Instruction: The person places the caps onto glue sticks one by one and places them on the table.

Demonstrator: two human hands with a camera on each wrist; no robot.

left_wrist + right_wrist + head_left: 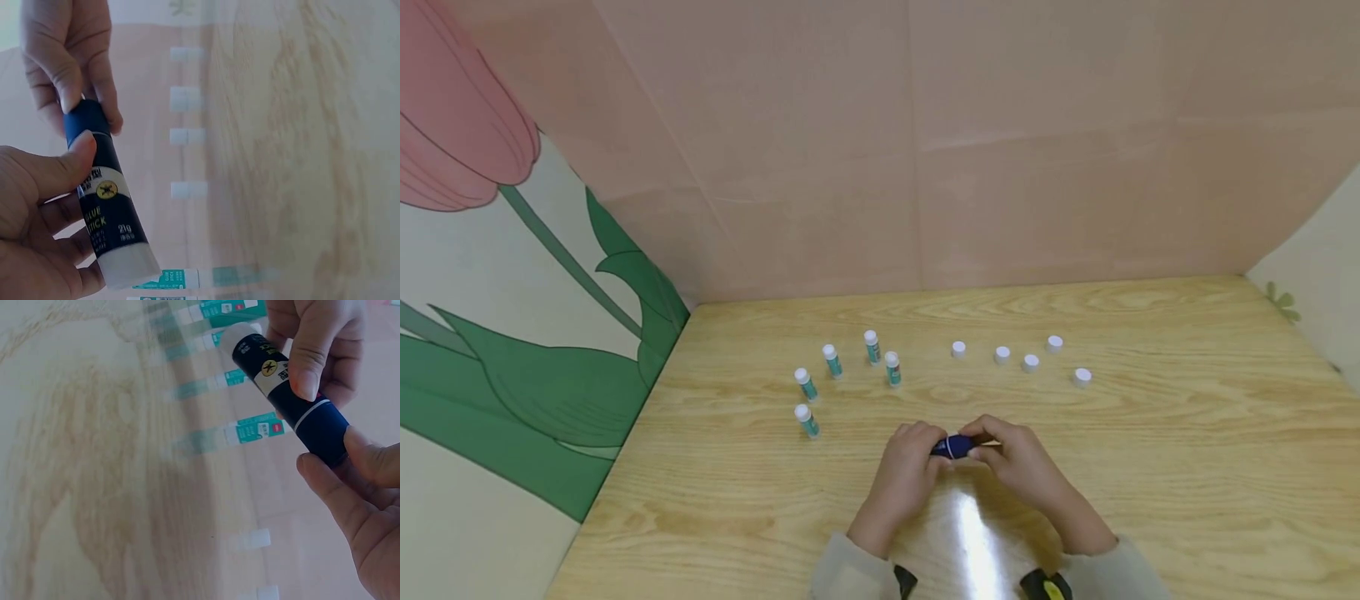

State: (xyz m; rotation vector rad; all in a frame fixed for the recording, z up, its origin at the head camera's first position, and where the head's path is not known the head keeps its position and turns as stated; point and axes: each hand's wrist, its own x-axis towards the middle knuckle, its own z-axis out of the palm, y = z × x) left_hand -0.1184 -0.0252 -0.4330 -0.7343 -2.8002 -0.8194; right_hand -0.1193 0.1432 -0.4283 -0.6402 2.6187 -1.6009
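A dark blue glue stick (955, 447) is held between both hands above the front part of the table, lying roughly sideways. The left hand (906, 467) grips its labelled body, thumb along the side; the white base end (130, 265) sticks out below that hand in the left wrist view. At the other end the right hand (1024, 468) pinches the plain blue cap (322, 432) between thumb and fingers. The cap is on the body, with a thin pale line where they meet.
Several teal glue sticks with white tops (832, 362) stand upright at the left of the wooden table (700, 500). Farther right, several small white caps (1031, 363) are spread about. A pinkish covering (917, 167) rises behind the table's back edge.
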